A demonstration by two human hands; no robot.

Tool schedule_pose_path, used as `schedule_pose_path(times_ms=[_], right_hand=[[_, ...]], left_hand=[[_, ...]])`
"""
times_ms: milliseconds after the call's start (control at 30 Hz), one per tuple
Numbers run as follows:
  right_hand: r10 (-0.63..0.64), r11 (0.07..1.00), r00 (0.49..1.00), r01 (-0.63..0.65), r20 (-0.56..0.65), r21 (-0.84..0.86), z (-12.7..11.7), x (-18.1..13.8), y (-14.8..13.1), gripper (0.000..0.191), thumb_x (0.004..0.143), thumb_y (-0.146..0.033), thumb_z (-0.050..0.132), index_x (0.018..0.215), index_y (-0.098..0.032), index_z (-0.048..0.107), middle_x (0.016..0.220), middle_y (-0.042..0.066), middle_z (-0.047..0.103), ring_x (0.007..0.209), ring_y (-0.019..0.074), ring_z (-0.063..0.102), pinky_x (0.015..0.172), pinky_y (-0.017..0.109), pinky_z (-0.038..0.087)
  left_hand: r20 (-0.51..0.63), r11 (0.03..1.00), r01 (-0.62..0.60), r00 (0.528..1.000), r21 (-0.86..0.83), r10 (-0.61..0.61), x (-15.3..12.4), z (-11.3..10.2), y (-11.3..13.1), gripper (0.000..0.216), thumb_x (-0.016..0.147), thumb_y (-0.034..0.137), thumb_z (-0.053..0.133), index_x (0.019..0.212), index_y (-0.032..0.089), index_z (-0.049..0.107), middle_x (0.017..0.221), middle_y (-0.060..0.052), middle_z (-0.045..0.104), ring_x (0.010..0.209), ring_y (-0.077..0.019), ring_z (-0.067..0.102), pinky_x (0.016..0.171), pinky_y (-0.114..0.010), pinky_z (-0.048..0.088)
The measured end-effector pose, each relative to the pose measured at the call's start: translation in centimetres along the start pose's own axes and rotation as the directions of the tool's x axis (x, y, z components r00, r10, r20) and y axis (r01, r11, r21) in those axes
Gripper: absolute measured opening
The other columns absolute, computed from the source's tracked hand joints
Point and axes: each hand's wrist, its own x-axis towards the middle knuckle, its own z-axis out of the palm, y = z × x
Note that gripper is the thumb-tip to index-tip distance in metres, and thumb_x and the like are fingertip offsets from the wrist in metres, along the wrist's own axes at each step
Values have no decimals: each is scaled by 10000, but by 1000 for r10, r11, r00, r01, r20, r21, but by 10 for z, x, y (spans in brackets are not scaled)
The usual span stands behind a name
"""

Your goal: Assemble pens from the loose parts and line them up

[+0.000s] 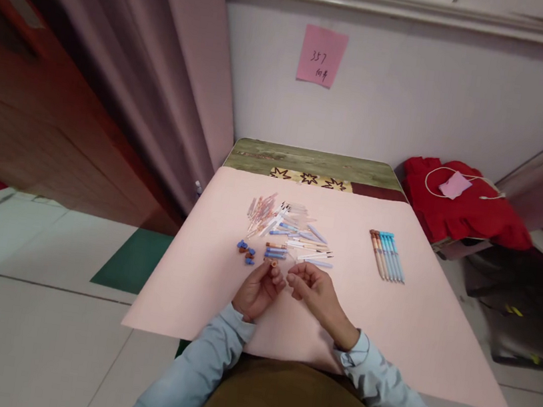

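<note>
My left hand (262, 291) is closed near the front middle of the table. Between its thumb and fingertips is a small orange-brown pen part (273, 264). Close by on the right, my right hand (314, 286) has thumb and fingers pinched together; anything between them is too small to make out. Just beyond my hands lie short blue and brown barrel pieces (275, 254). To their left is a small pile of blue and brown pen parts (250, 254). Farther back are scattered pale pinkish pen pieces (262, 212), white refills (277, 219) and blue and beige barrels (307, 243).
Several whole pens (388, 257), brown and light blue, lie in a row at the right. A pale pink sheet (423, 346) covers the table. Beyond the table's right back corner is red cloth (482, 216) with a white cable. A pink note (322, 56) is on the wall.
</note>
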Motion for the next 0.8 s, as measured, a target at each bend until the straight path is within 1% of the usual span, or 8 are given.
schedule_pose_path(times_ms=[67, 167, 267, 333, 433, 500, 700, 800], right_hand=[[-22, 995, 997, 14, -77, -95, -9, -2, 7, 346, 797, -517, 706, 859, -181, 648, 648, -23, 623, 533, 104, 539, 515, 219, 434], [-98, 961, 975, 40, -199, -275, -34, -1, 16, 334, 829, -512, 655, 823, -178, 650, 667, -15, 616, 550, 111, 513, 518, 223, 401], [-180, 887, 935, 20, -306, -460, -61, 2, 18, 316, 860, -489, 601, 814, -183, 664, 645, -12, 612, 563, 130, 508, 538, 236, 386], [-242, 810, 911, 1, -333, -586, -75, 7, 17, 298, 870, -464, 574, 844, -192, 691, 698, 6, 655, 600, 147, 543, 581, 252, 401], [-332, 673, 886, -16, -322, -739, -88, 19, 14, 290, 868, -436, 545, 883, -208, 723, 805, 32, 702, 669, 170, 593, 632, 274, 408], [-357, 615, 883, -24, -305, -788, -91, 27, 13, 284, 869, -413, 530, 895, -215, 731, 829, 35, 708, 691, 174, 607, 640, 278, 403], [-363, 553, 877, -69, -315, -830, -91, 32, 15, 253, 891, -350, 515, 931, -225, 731, 859, 25, 707, 720, 169, 614, 655, 275, 394], [-364, 489, 900, -34, -239, -871, -92, 28, 16, 230, 915, -312, 518, 959, -234, 730, 940, 23, 716, 774, 162, 626, 688, 268, 400]], left_hand=[[-32, 1000, 18, 999, -10, -18, 0, 0, 1, 122, 861, 226, 708, 887, 136, 630, 729, 6, 630, 622, -83, 586, 664, -231, 527], [-79, 999, 30, 996, 13, -29, -1, -1, 2, 85, 887, 213, 671, 884, 136, 637, 822, -41, 700, 675, -110, 647, 694, -260, 560], [-99, 1000, 13, 995, 24, -11, -1, -1, 3, 74, 886, 201, 669, 866, 139, 634, 851, -51, 717, 677, -113, 662, 692, -266, 574], [-83, 1000, 20, 996, 24, -18, -1, -1, 3, 79, 872, 199, 686, 869, 144, 631, 826, -39, 706, 650, -106, 649, 671, -262, 572], [-71, 1000, 10, 997, 2, -10, -1, 1, 3, 101, 847, 194, 713, 875, 156, 623, 792, -11, 678, 620, -89, 620, 648, -244, 558], [-69, 1000, 3, 998, -4, -3, -1, 1, 4, 121, 836, 195, 725, 880, 160, 617, 786, -3, 661, 617, -84, 607, 644, -239, 551], [-68, 1000, 0, 998, 12, 1, -2, 1, 3, 152, 828, 204, 737, 909, 164, 615, 781, 7, 630, 612, -76, 579, 640, -235, 535], [-65, 1000, 4, 998, 7, -3, -1, 0, 3, 153, 827, 203, 738, 918, 156, 623, 768, 12, 619, 605, -72, 565, 645, -237, 529]])
